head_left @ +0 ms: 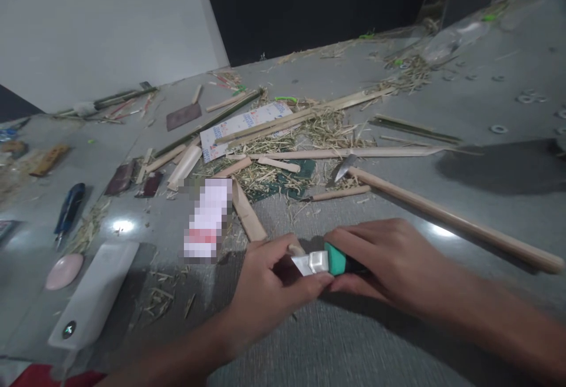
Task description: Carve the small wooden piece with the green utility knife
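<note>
My right hand is wrapped round a utility knife with a green and black handle. Its short blade points left, towards my left hand. Between my left thumb and fingers shows the tip of a small pale wooden piece, close to the blade; most of it is hidden by the fingers. The left thumb tip touches or nearly touches the knife's metal collar. A flat bamboo strip runs up to the left hand from behind; whether it is held or just lies there I cannot tell.
Beyond my hands lie a small hammer-like tool, a thin carving tool, a long bamboo strip and heaped shavings. To the left are a blurred-out phone-like panel, a white power bank and a blue screwdriver-like tool.
</note>
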A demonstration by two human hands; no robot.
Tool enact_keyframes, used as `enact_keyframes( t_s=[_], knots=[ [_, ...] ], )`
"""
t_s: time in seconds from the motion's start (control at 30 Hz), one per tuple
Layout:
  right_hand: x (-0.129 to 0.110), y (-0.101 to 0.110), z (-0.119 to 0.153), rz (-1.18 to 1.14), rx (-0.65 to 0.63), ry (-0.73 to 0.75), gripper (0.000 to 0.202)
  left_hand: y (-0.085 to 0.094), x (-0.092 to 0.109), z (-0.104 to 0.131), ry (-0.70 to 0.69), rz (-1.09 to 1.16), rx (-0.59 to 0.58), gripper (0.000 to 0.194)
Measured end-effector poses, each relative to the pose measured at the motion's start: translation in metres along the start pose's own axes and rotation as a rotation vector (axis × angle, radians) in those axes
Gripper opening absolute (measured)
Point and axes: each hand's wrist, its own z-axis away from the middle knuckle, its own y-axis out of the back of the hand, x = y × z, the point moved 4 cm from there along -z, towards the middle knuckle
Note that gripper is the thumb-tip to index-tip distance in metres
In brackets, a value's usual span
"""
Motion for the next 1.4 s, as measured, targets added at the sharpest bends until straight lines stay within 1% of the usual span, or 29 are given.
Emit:
enact_keyframes(
  t_s=[0.23, 0.4, 0.67, 0.93, 1.1, 1.2, 1.4],
  knots=[
    [-0.0001, -0.0001, 0.001, 0.019, 0.012, 0.014, 0.052, 0.0001, 0.0032, 0.0006, 0.037, 0.008, 0.011, 0.036],
    [-0.0007, 0.0004, -0.0005, 0.023, 0.029, 0.019, 0.053, -0.0003, 0.0014, 0.0011, 0.038, 0.049, 0.01, 0.037],
    [-0.0018, -0.0002, -0.0009, 0.02, 0.037, 0.023, 0.054, -0.0009, -0.0027, 0.0003, 0.046, 0.035, 0.005, 0.037],
    [-0.0013, 0.0002, -0.0015, 0.021, 0.025, 0.015, 0.053, 0.0, -0.0011, -0.0003, 0.054, 0.03, -0.01, 0.038],
    [-0.0007, -0.001, 0.0003, 0.007, 0.012, 0.011, 0.053, -0.0013, -0.0009, -0.0015, 0.041, 0.057, -0.005, 0.038],
    [-0.0005, -0.0007, 0.0008, 0.019, 0.026, 0.02, 0.052, -0.0021, -0.0016, -0.0012, 0.028, 0.07, -0.007, 0.038],
    [-0.0002, -0.0017, -0.001, 0.022, 0.029, 0.026, 0.051, -0.0005, 0.0008, -0.0004, -0.021, 0.062, 0.008, 0.036]
  ],
)
